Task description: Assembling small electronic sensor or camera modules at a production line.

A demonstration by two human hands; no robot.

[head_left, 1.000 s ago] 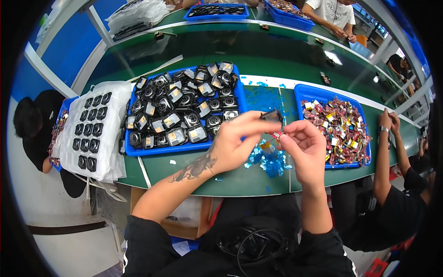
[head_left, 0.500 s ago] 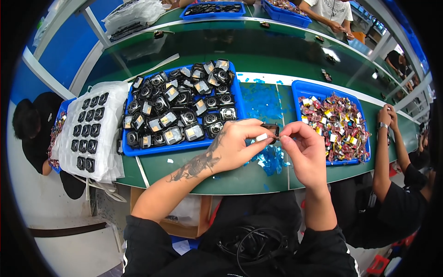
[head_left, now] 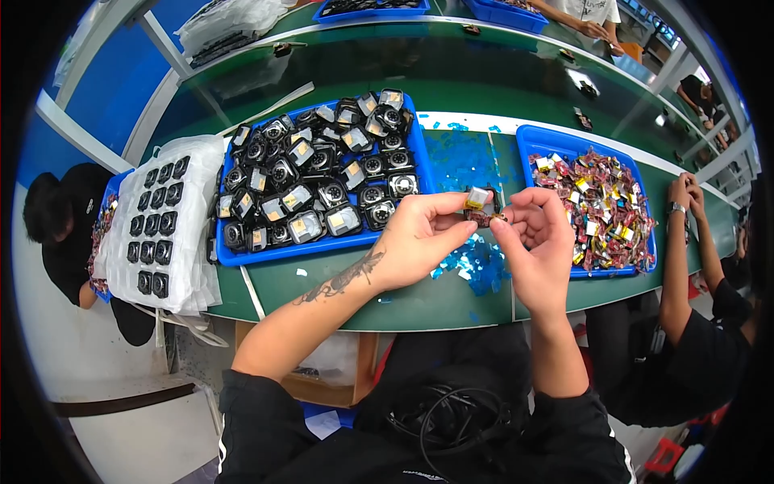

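Over the green worktable, my left hand (head_left: 419, 240) pinches a small black watch case (head_left: 494, 198) between thumb and forefinger; fingers partly cover it. Against the case stands a silver-and-yellow battery-like block (head_left: 477, 198), with a reddish-brown strip (head_left: 484, 218) below it. From the other side, my right hand (head_left: 538, 242) closes thumb and forefinger on the end of that strip, its other fingers curled. Black watch cases (head_left: 318, 173) are heaped to the left, and similar reddish strips with silver and yellow blocks (head_left: 592, 211) lie piled to the right.
A blue tray (head_left: 427, 153) holds the cases; another blue tray (head_left: 556, 139) holds the strips. Blue film scraps (head_left: 468, 165) litter the table between them. At left lies a white plastic tray stack (head_left: 121, 250) bearing several cases. Beyond runs a green conveyor (head_left: 387, 68). Co-workers sit at both sides.
The silver-and-yellow block now stands up at the case, where a white piece showed at my left thumb before. My right fingers have shifted at the strip, and the view has moved slightly.
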